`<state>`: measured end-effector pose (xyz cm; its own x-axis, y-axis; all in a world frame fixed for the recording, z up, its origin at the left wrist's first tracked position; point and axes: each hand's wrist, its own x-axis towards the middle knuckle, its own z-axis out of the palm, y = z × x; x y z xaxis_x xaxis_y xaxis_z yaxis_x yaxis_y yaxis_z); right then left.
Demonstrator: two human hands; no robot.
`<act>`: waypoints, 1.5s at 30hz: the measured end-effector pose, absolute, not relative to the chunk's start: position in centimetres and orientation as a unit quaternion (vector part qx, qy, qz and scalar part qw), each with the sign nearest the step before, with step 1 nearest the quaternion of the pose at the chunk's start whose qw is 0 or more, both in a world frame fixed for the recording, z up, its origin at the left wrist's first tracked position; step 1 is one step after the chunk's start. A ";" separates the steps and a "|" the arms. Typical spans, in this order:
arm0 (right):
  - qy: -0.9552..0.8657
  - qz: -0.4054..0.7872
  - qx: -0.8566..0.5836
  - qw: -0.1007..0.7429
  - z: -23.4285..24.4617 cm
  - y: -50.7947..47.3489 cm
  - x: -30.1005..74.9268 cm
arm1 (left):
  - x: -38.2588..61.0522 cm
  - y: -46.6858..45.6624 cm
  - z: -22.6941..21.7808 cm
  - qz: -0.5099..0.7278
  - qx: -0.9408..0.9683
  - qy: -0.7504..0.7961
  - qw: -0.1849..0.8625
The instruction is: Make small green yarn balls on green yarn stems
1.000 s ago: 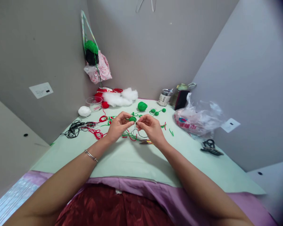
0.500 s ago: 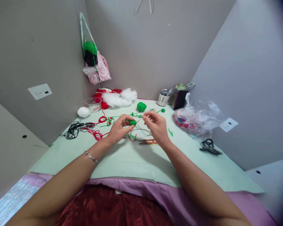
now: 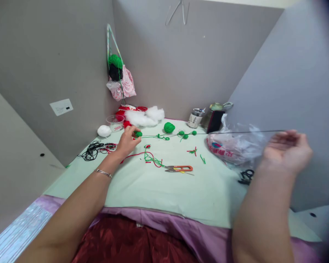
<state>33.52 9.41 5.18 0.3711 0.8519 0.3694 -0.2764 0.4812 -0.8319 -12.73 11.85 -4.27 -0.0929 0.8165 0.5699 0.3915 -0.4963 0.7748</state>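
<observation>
My left hand [image 3: 128, 140] pinches a small green crocheted piece [image 3: 138, 134] above the left part of the table. From it a dark thread [image 3: 235, 132] runs taut across to the far right. There my right hand [image 3: 289, 148], raised and slightly blurred, has its fingers closed on the thread's end; whether a needle is in them I cannot tell. Below the thread lie orange-handled thread snips [image 3: 181, 168], with green and red yarn ends [image 3: 153, 159] at their tips. Several small green balls [image 3: 185, 136] lie behind, near a larger green yarn ball [image 3: 169, 127].
A tangle of black yarn [image 3: 90, 151] and a white ball [image 3: 104, 130] are at the left. White stuffing [image 3: 142, 118] and a clear tub [image 3: 115, 124] stand at the back. A plastic bag [image 3: 227, 146], a pen can [image 3: 195, 118] and a black hair claw [image 3: 246, 176] are on the right.
My right hand has swung far out to the right, drawing the dark thread out straight. My left hand has shifted left with the green crocheted piece. The view has moved slightly.
</observation>
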 end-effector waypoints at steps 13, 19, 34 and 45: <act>-0.611 0.334 -0.382 0.608 2.3 9.9 16.7 | -9.4 9.6 -3.2 0.531 0.608 0.359 0.467; -0.753 0.263 -0.414 0.439 -1.9 8.1 10.4 | -8.1 8.7 -3.4 0.534 0.624 0.330 0.465; -0.766 0.311 -0.378 0.416 -0.2 7.4 10.9 | -7.7 8.9 -4.4 0.485 0.675 0.341 0.440; -0.759 0.237 -0.390 0.464 0.0 7.2 12.1 | -7.9 9.2 -4.0 0.535 0.552 0.306 0.562</act>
<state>12.07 7.15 -0.02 -0.2650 0.8128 0.5187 0.3725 0.5825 -0.7225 -7.85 9.17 -4.04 0.2416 0.9387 0.2460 -0.2638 -0.1804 0.9476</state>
